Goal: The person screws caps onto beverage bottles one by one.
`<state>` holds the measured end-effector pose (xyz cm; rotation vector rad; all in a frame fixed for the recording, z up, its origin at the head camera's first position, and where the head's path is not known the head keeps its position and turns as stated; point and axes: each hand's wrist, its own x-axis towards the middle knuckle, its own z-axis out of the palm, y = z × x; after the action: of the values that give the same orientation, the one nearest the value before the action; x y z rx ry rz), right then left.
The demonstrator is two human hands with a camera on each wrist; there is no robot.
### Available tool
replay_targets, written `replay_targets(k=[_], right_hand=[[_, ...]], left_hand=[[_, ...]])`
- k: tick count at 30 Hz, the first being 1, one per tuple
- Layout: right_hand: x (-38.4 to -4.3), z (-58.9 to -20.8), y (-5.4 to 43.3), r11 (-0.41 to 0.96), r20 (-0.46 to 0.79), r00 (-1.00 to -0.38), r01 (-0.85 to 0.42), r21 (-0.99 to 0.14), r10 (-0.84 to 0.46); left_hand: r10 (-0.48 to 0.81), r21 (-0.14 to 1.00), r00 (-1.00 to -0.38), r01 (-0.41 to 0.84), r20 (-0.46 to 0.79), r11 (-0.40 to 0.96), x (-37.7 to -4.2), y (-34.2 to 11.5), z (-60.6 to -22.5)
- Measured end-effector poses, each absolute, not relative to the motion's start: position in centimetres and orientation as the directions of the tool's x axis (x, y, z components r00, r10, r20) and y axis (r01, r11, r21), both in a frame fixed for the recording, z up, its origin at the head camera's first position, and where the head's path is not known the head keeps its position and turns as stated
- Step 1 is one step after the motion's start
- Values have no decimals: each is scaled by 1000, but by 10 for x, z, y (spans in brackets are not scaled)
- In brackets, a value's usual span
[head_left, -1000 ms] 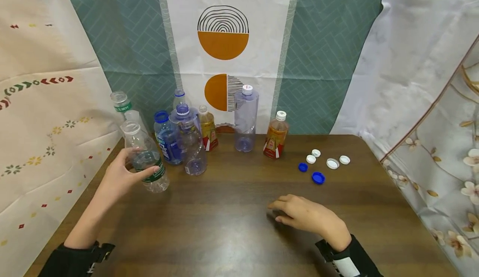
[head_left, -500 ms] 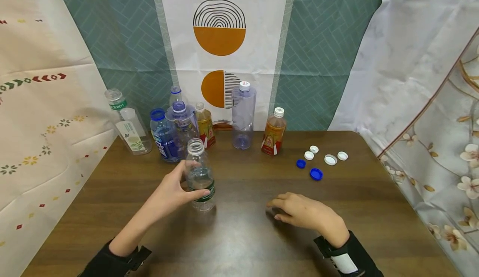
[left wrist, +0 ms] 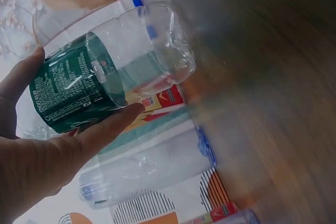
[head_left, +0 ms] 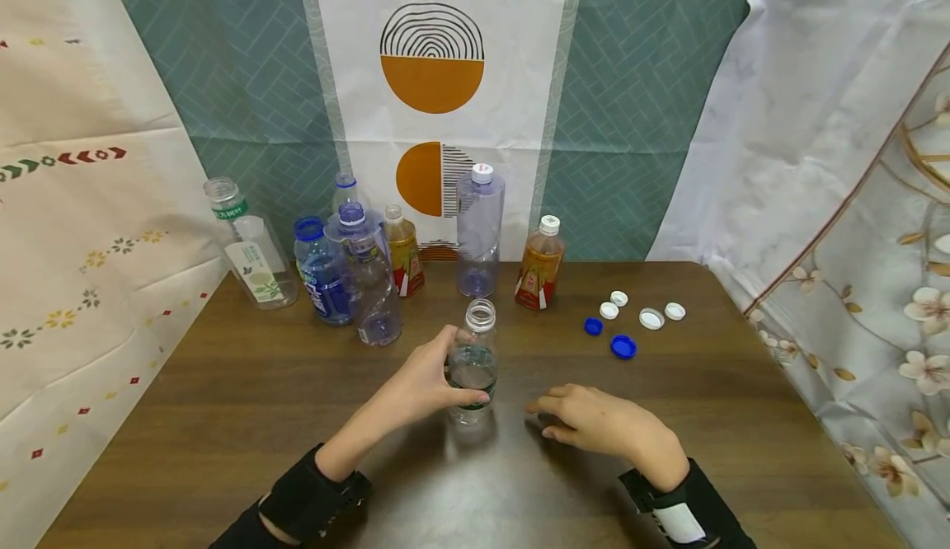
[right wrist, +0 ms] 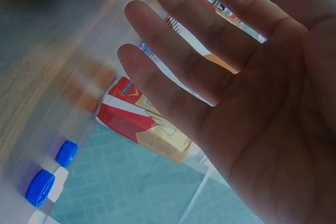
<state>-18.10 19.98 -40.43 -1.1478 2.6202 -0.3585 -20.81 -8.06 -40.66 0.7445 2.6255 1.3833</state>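
Near the middle of the surface (head_left: 223, 401), we gripped the uncapped green-labelled bottle (head_left: 475, 359) nearly upright in our left hand (head_left: 426, 380); our right hand (head_left: 604, 423), fingers loosely extended and holding nothing, was apart, to the bottle's right.

The left hand (head_left: 423, 384) grips an uncapped clear plastic bottle with a dark green label (head_left: 475, 361), mouth up, above the middle of the brown wooden table (head_left: 223, 450). The right hand (head_left: 604, 425) is positioned to the right of this bottle, apart from it, fingers bent. Four round white plastic caps (head_left: 609, 310) and two round blue plastic caps (head_left: 623, 347) lie at far right. A tall translucent plastic bottle with a white cap (head_left: 479, 236) stands at the far edge, left of a red-and-orange-labelled bottle with a white cap (head_left: 540, 270).
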Motion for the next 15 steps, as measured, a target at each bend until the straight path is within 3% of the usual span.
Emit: replay_targets(k=[10,15], right_hand=[[-188,-408,207,678,-146,-677,-647,-349,-722],[-200,-406,222,680,-64,-698,-666,-305,-713]], left_hand=[[451,786,-882,375,140,491,-208,-74,-408],[459,790,-876,385,149,477,-209,-75,-408]])
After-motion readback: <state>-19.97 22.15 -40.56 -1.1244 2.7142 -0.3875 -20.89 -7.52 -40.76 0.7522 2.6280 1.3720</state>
